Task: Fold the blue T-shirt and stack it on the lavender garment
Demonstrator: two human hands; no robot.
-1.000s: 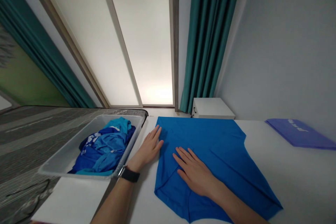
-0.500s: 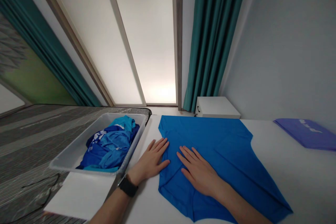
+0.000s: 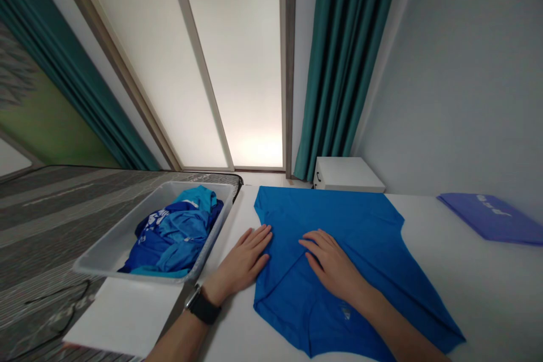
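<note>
A blue T-shirt (image 3: 305, 212) lies spread on the white table (image 3: 428, 249), with a few creases across its middle and a small pale logo near my right forearm. At its left edge, my left hand (image 3: 244, 260) rests flat with fingers stretched; the fingertips touch the fabric and the palm is on the table. A dark watch (image 3: 203, 305) is on that wrist. Over the shirt's middle, my right hand (image 3: 333, 266) has its fingers bent and slightly apart, the tips at the cloth. My right forearm covers part of the shirt's lower side.
A clear plastic bin (image 3: 102, 254) with crumpled blue clothes (image 3: 178, 237) stands left of the table, a white board (image 3: 127, 311) below it. At the right lies a folded purple garment (image 3: 496, 218) with pale lettering. A white cabinet (image 3: 350, 174) stands beyond the table near green curtains (image 3: 352, 68).
My right hand has slid a little to the right over the shirt, its fingers now more bent. The small logo has come into view. My left hand stays at the edge.
</note>
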